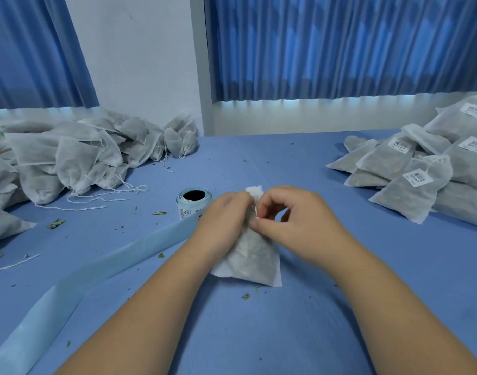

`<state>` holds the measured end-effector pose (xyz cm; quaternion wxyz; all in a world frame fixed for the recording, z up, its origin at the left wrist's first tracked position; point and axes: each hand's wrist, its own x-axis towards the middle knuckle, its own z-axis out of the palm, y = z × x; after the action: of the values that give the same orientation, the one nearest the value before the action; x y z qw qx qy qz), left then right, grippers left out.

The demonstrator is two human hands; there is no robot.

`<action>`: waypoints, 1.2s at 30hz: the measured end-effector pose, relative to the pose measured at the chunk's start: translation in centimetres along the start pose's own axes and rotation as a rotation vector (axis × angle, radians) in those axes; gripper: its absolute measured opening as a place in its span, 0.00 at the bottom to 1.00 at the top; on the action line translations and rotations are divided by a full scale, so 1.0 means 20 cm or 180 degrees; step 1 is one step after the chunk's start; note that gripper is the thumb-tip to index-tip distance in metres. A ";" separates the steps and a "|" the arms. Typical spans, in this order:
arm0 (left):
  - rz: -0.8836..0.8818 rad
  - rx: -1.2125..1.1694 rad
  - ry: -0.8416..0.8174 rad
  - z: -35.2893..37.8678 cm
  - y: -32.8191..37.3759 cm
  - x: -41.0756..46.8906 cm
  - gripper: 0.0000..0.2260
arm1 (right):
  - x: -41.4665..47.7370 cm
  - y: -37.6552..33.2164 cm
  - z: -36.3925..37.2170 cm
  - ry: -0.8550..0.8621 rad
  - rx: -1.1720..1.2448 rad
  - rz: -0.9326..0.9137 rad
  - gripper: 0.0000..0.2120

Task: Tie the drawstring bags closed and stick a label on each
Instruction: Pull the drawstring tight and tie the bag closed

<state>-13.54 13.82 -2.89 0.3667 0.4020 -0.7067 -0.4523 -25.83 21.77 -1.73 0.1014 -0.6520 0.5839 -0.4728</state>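
Observation:
A white drawstring bag (255, 262) filled with dark dried leaves lies on the blue table in front of me, its gathered neck pointing away. My left hand (222, 219) grips the neck from the left. My right hand (294, 215) pinches the thin white drawstring at the neck between thumb and fingers. A roll of labels (194, 203) stands just left of my left hand, and its pale blue backing strip (77, 282) trails toward the front left edge.
A heap of untied bags (69, 155) with loose strings fills the back left. A pile of tied, labelled bags (426, 169) sits at the right. Leaf crumbs dot the blue table (259, 334). Blue curtains hang behind.

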 end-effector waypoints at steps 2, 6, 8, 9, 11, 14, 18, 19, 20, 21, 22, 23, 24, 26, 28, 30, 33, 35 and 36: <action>-0.0179 -0.0381 -0.0085 0.00 0.01 -0.01 0.07 | 0.00 0.02 -0.01 0.0079 0.0000 0.0024 0.09; -0.0296 -0.0567 0.0007 0.00 -0.01 0.01 0.07 | 0.00 0.04 -0.04 0.0107 0.0068 0.0021 0.08; -0.0303 -0.0698 0.0041 -0.01 -0.02 0.02 0.08 | 0.01 0.05 -0.03 0.0025 -0.0109 -0.0043 0.06; -0.0294 -0.0769 0.0006 -0.01 -0.02 0.02 0.07 | 0.01 0.05 -0.02 -0.0009 -0.0199 -0.0074 0.06; -0.0250 -0.0901 -0.0127 0.00 -0.02 0.01 0.07 | 0.02 0.06 -0.02 -0.0022 -0.0348 -0.0118 0.05; -0.0221 -0.0986 -0.0280 0.00 -0.01 0.00 0.14 | 0.02 0.08 -0.03 0.0038 -0.0474 -0.0144 0.06; -0.0285 -0.0940 -0.0395 -0.01 0.01 -0.01 0.20 | 0.01 0.09 -0.02 0.0070 -0.0460 -0.0167 0.08; -0.0281 -0.0926 -0.0386 -0.01 0.01 -0.01 0.19 | 0.01 0.09 -0.02 0.0086 -0.0473 -0.0167 0.09; -0.0284 -0.0926 -0.0362 -0.02 0.01 -0.02 0.18 | 0.01 0.09 -0.01 0.0079 -0.0509 -0.0177 0.09; -0.0298 -0.0950 -0.0339 -0.02 0.00 -0.03 0.16 | 0.01 0.09 -0.01 0.0047 -0.0547 -0.0201 0.09; -0.0319 -0.0990 -0.0334 -0.03 0.00 -0.04 0.13 | 0.00 0.08 0.00 -0.0006 -0.0558 -0.0241 0.10; -0.0343 -0.1041 -0.0348 -0.04 0.00 -0.06 0.12 | 0.00 0.07 0.00 -0.0067 -0.0532 -0.0292 0.11; -0.0355 -0.1092 -0.0365 -0.06 0.00 -0.08 0.13 | -0.01 0.06 0.01 -0.0125 -0.0463 -0.0331 0.12; -0.0365 -0.1191 -0.0404 -0.11 0.00 -0.11 0.16 | -0.02 0.04 0.03 -0.0238 -0.0143 -0.0277 0.13; -0.0381 -0.1286 -0.0382 -0.17 -0.01 -0.14 0.16 | -0.02 0.00 0.05 -0.0361 0.0355 -0.0102 0.15; -0.0415 -0.1172 -0.0158 -0.24 -0.03 -0.19 0.16 | -0.03 -0.02 0.06 -0.0423 0.0639 0.0001 0.17; -0.0401 -0.0215 0.0723 -0.33 -0.09 -0.26 0.09 | -0.02 -0.02 0.10 -0.0326 0.0624 0.0108 0.15; -0.0428 0.0086 0.1327 -0.39 -0.13 -0.31 0.04 | -0.01 0.00 0.13 -0.0288 0.0500 0.0238 0.13; -0.0430 0.0109 0.1494 -0.42 -0.16 -0.33 0.04 | 0.01 0.00 0.15 -0.0295 0.0443 0.0315 0.13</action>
<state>-2.69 16.05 -4.12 0.4829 0.5486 -0.5811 -0.3580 -23.67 20.29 -3.27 0.1967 -0.6349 0.5758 -0.4760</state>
